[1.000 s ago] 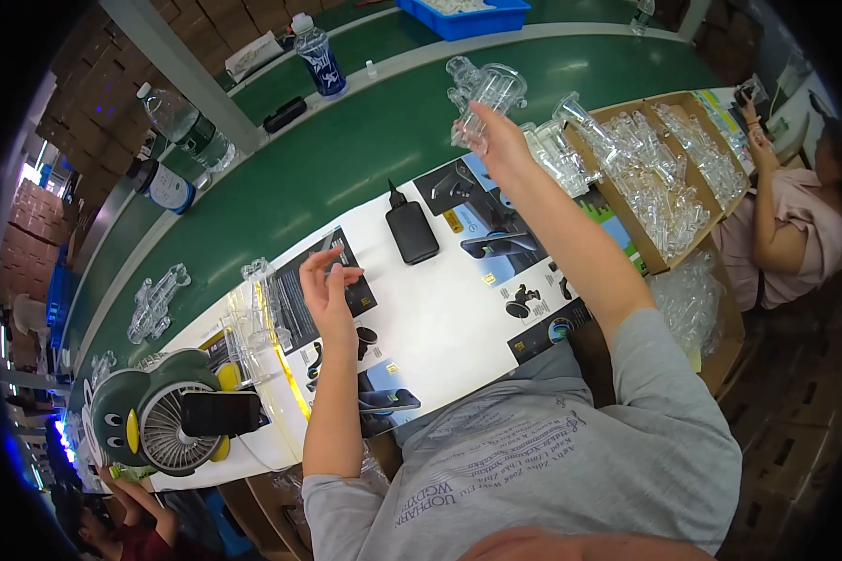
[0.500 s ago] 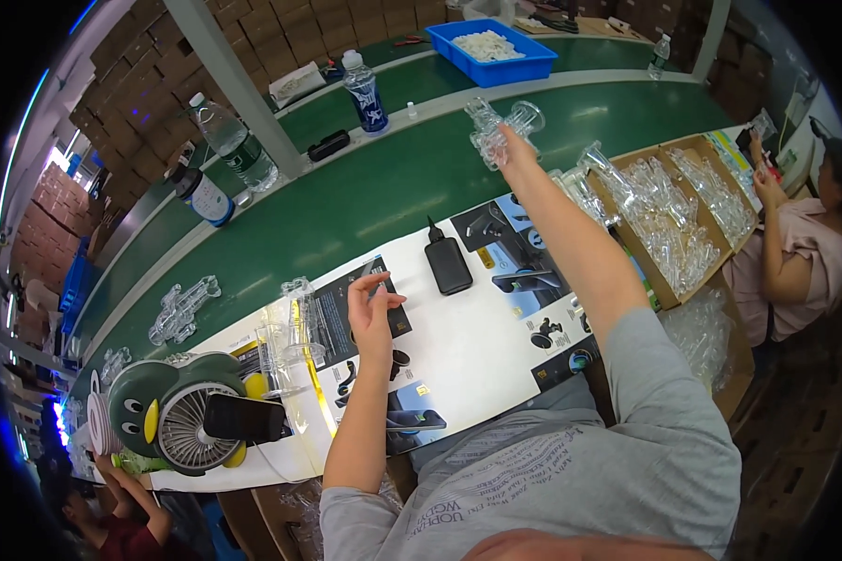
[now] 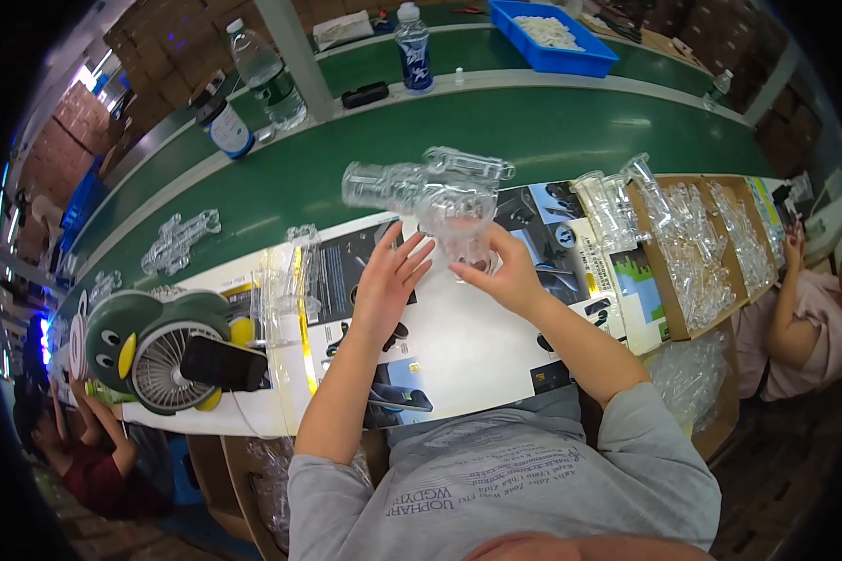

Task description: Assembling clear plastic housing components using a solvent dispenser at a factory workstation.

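My right hand [image 3: 510, 273] is closed around the lower end of a clear plastic gun-shaped piece [image 3: 454, 201], held up over the table's middle. The piece's long barrel-like end points left. Close beside it, my left hand [image 3: 390, 283] is open, fingers spread and apart from the piece. Beneath both hands lies a white printed sheet [image 3: 458, 360] with dark product pictures. Several clear plastic tubes [image 3: 290, 280] stand left of my left hand. Another clear gun-shaped piece [image 3: 180, 243] rests on the green surface at the left.
At the right stands a cardboard box [image 3: 675, 304] of clear parts, with clear tubes [image 3: 608, 210] beside it. A green penguin-shaped fan [image 3: 164, 351] with a phone [image 3: 223, 363] stands left. Bottles [image 3: 413, 51] and a blue tray [image 3: 571, 58] line the back. Co-workers sit at both sides.
My right hand has come back from the far green surface to the middle, bringing the clear gun-shaped piece near my left hand. The left hand's fingers have spread. The whole view has shifted.
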Available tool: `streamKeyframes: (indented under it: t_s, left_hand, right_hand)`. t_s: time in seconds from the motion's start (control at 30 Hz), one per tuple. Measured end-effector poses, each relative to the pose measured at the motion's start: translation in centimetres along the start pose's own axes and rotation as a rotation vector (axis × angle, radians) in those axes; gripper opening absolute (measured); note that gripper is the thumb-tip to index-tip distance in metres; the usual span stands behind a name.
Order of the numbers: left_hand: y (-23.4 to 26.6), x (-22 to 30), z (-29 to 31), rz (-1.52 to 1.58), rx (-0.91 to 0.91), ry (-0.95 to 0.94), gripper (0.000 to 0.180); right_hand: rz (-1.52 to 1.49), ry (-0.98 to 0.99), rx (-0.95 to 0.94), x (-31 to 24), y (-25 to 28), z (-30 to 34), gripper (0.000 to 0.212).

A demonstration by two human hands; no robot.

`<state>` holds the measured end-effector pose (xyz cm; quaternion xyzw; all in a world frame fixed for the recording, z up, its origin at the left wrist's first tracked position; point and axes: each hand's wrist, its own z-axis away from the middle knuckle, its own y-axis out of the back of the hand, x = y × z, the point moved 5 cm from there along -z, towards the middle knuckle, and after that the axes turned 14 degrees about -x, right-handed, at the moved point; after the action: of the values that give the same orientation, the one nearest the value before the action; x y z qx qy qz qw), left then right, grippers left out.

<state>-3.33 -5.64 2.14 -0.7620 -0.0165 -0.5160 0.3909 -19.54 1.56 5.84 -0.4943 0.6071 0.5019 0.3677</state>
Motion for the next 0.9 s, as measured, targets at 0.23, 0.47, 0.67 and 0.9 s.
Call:
streamKeyframes:
  t_s: [0.23,0.47,0.67,0.9]
  left_hand:
    - [0.4,-0.1,0.1,0.465,-0.011,0.06,0.067]
    - [1.8,3.8,0.6,0.57,0.213,-0.278,0.047]
    - [4.2,4.8,1.1,0.504,0.279,-0.328,0.045]
    - [4.1,5.5,1.3,0.58,0.133,-0.352,0.046]
  right_hand:
    - [0.673,0.436,-0.278,-3.2,-3.9,1.1,0.056]
    - [0.582,0.481,-0.439,-4.0,-4.7,1.0,0.053]
    - [0.482,0.424,-0.399,-2.4,-3.6,1.0,0.043]
    - [0.075,-0.206,-0.285,-0.8,-1.8,-0.2,0.06]
